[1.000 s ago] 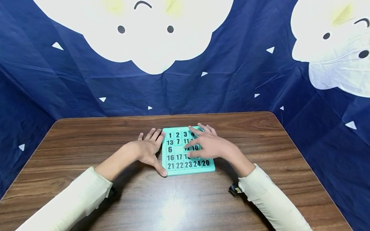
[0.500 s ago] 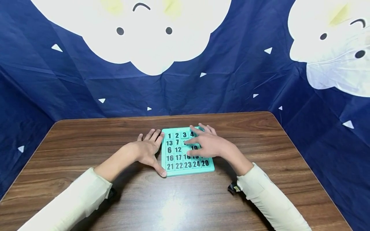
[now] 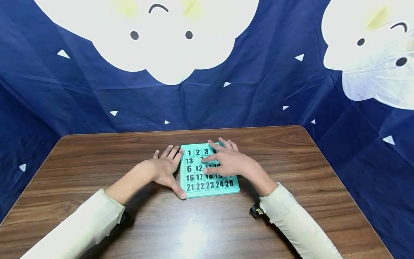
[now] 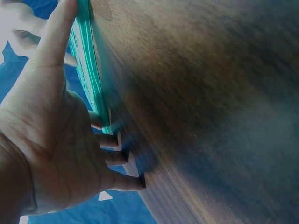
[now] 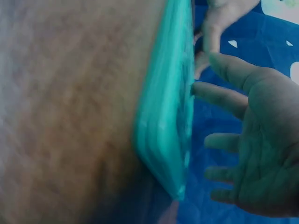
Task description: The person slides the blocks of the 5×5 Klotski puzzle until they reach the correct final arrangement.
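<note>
A teal number slide puzzle [image 3: 211, 193] lies flat on the table, its black-numbered tiles facing up. My left hand [image 3: 164, 170] is spread along its left side, thumb at the near left corner and fingertips by the far left edge. Over the right part of the board reaches my right hand [image 3: 229, 162], its index fingertip on the 7 tile in the second row. The thumb is over the third row, and the palm hides several tiles at the right. In the right wrist view the fingers [image 5: 219, 95] are extended beside the puzzle's raised edge [image 5: 161, 121].
The brown wooden table [image 3: 129, 147] extends around the puzzle on every side. A dark blue cloth [image 3: 275, 86] with white clouds hangs behind and beside it. Dark wrist devices, such as the right one [image 3: 256, 210], show under both sleeves.
The 12 tile slid left, then the 11 tile came down into the third row. The 7 tile has now shifted right under my right index finger. My left hand stays put.
</note>
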A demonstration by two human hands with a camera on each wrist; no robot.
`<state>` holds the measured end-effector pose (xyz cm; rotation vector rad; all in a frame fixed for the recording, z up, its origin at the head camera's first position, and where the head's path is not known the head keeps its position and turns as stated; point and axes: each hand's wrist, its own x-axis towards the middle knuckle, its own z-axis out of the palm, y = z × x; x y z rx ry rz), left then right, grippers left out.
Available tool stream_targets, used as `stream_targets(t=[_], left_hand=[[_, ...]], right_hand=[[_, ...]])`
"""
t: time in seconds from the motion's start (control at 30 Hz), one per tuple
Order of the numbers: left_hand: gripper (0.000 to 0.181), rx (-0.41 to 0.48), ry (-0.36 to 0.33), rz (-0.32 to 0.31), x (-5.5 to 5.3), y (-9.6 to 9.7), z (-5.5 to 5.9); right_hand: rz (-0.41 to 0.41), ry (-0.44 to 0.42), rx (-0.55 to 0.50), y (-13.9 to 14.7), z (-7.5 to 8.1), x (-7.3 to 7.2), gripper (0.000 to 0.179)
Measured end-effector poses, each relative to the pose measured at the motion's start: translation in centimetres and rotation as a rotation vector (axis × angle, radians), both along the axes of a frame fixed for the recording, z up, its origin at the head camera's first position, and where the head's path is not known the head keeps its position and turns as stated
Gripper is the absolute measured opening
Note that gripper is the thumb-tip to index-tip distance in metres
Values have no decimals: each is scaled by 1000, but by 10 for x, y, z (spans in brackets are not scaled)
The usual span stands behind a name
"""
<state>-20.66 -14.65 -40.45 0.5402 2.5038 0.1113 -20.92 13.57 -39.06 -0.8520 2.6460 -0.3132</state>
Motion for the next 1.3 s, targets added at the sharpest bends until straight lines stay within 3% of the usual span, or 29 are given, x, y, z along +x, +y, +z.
stream_targets(t=[0.13, 0.37, 0.63, 0.87, 1.13, 1.3], left_hand=[[176, 3, 3, 5, 0, 1, 0], [175, -18, 3, -11, 0, 0, 0], [175, 3, 1, -3, -1, 1, -1], [175, -19, -4, -14, -2, 2, 0], [175, -17, -7, -5, -2, -1, 0], [175, -4, -9, -3, -2, -1, -1]], right_hand=[[-33, 55, 21, -1, 8, 1, 45], [84, -6, -5, -29, -1, 0, 60], [18, 18, 47, -17, 2, 1, 51], [129, -39, 0, -27, 1, 9, 51], [77, -4, 14, -32, -3, -5, 56], [80, 3, -52, -18, -2, -2, 42]])
